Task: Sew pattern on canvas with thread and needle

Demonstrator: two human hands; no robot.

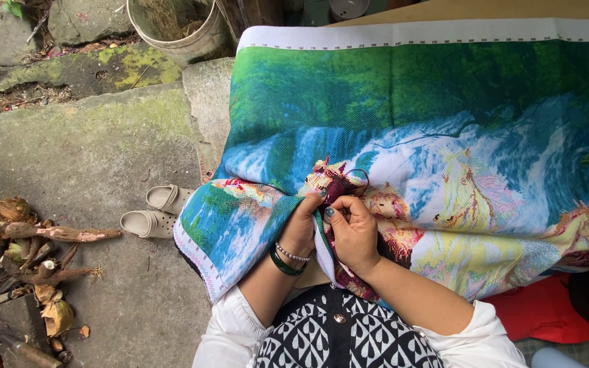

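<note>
A large cross-stitch canvas [431, 109] printed with a green forest, a waterfall and horses lies spread across my lap. My left hand [303, 223], wearing a green bangle and a bead bracelet, pinches a raised fold of the canvas from the left. My right hand [354, 230] presses against the same fold from the right, fingers closed at a dark red stitched patch [335, 180]. A thin dark thread loop [361, 176] rises just above my fingers. No needle is visible.
A pair of beige clogs [153, 210] rests on the concrete ground at left. Dry husks and sticks [15, 252] pile at the far left. A metal bucket [175, 27] stands at the top. Red cloth [540, 310] lies at lower right.
</note>
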